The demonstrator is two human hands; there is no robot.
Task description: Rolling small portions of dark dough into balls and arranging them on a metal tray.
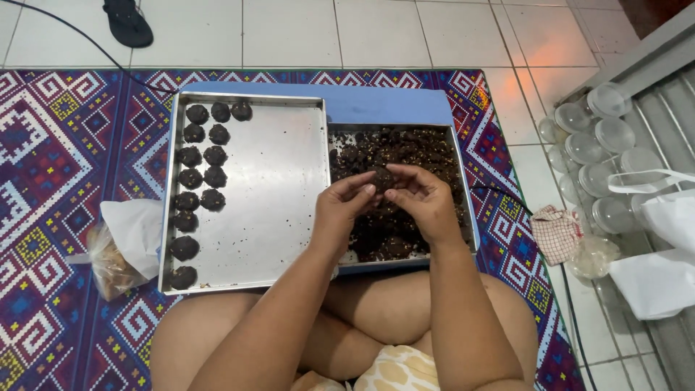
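Dark dough lump is being pinched between the fingertips of the left hand and right hand, both closed on it at frame centre. Beneath them a tray of dark mixture is sitting on a blue board. Left of it, a steel baking tray is carrying rows of dough balls over the patterned mat.

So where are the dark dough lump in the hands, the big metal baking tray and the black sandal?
Dark dough lump [381, 178], head view: its top, between the fingertips.
Big metal baking tray [279, 181], head view: bare middle of its floor.
Black sandal [129, 23], head view: its sole.
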